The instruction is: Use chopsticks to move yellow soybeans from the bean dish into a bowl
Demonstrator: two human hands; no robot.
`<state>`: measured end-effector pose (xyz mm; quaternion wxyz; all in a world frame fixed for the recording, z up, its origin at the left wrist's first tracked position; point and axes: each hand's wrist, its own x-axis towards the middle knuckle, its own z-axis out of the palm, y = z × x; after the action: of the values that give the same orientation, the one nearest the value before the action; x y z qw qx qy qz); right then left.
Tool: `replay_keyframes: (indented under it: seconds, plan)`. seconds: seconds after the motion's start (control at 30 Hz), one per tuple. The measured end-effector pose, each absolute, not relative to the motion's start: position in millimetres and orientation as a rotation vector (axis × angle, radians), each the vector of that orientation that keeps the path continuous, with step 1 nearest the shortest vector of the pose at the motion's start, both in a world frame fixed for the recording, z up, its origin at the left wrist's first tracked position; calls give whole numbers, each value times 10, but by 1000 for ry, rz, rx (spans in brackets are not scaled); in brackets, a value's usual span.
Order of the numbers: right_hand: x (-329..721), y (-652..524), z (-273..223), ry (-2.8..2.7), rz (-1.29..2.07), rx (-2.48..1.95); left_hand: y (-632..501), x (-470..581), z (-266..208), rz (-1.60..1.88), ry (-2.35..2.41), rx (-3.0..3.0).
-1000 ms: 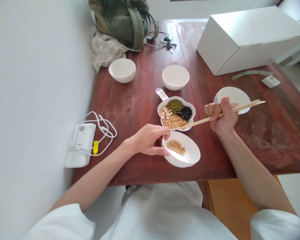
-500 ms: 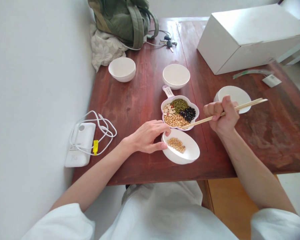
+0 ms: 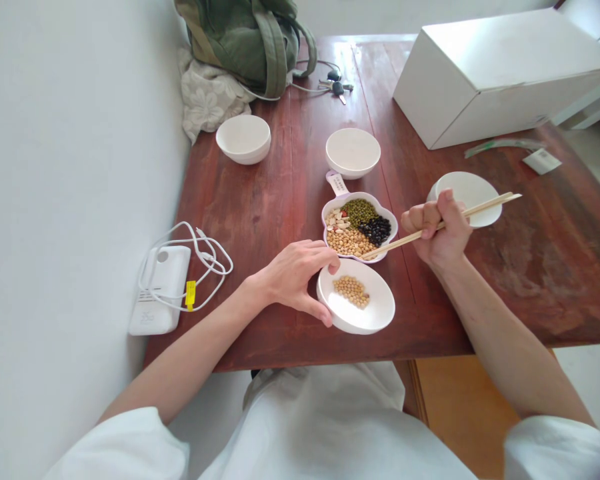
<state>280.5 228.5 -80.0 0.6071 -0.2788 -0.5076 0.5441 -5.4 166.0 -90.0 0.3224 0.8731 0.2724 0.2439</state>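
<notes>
My left hand point(image 3: 303, 277) grips a white bowl point(image 3: 380, 315) at its left side, thumb on the near wall and fingers by the far rim. The bowl tilts, with a small heap of soybeans point(image 3: 351, 292) inside. My right hand point(image 3: 441, 230) is closed around a pair of chopsticks point(image 3: 403, 241). Their tips reach the soybeans at the near edge of a flower-shaped dish point(image 3: 395, 229) with a handle, just beyond the bowl. That dish also has green mung beans point(image 3: 360, 212), black beans point(image 3: 377, 231) and peanuts point(image 3: 337, 219) in it.
White bowls stand at the far left point(image 3: 243, 139), behind the dish point(image 3: 353, 153) and behind my right hand point(image 3: 473, 190). A power bank point(image 3: 155, 300) with a looped cable lies by the wall. Farther back are a green backpack point(image 3: 240, 47), keys point(image 3: 337, 87) and a large white box point(image 3: 480, 87).
The held bowl has shifted slightly left and towards me, and my left thumb sits lower on it. My right hand and the chopsticks have moved slightly left.
</notes>
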Motion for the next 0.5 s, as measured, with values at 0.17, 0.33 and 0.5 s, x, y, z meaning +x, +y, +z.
replay_keyframes:
  seconds: [0.17, 0.33, 0.5]
  plan:
    - [2789, 2278, -796, -1149, 1276, -667, 1667, -63, -909, 639, 714, 2306]
    - [2775, 2283, -814, -1123, 1298, -682, 1678, -73, -910, 662, 699, 2311]
    - [2754, 2276, -793, -1171, 1279, -669, 1673, -82, -930, 670, 696, 2309]
